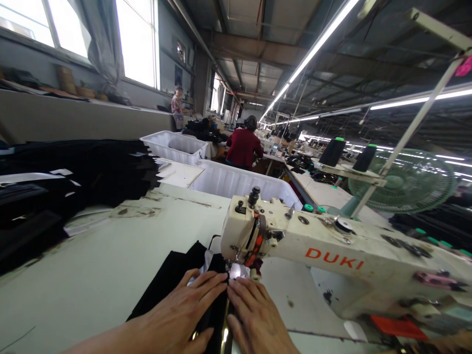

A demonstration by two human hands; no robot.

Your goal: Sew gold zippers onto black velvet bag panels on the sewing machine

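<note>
A cream sewing machine (295,241) marked DUKI stands in front of me, with a small light glowing by its needle. Black fabric (167,278) lies under the machine's head and runs toward me, a bit of white showing at its edge. My left hand (180,309) rests flat on the fabric, fingers stretched toward the needle area. Just to the right, my right hand (254,314) also lies flat, fingertips beside the presser foot. A shiny gold-coloured strip (225,334) shows between the two hands. The needle itself is mostly hidden.
A large pile of black fabric pieces (92,167) covers the left of the table (177,216). White plastic bins (239,179) stand beyond it. Black thread cones (333,151) and a green fan (401,182) are at the right. A person in dark red (243,147) sits farther ahead.
</note>
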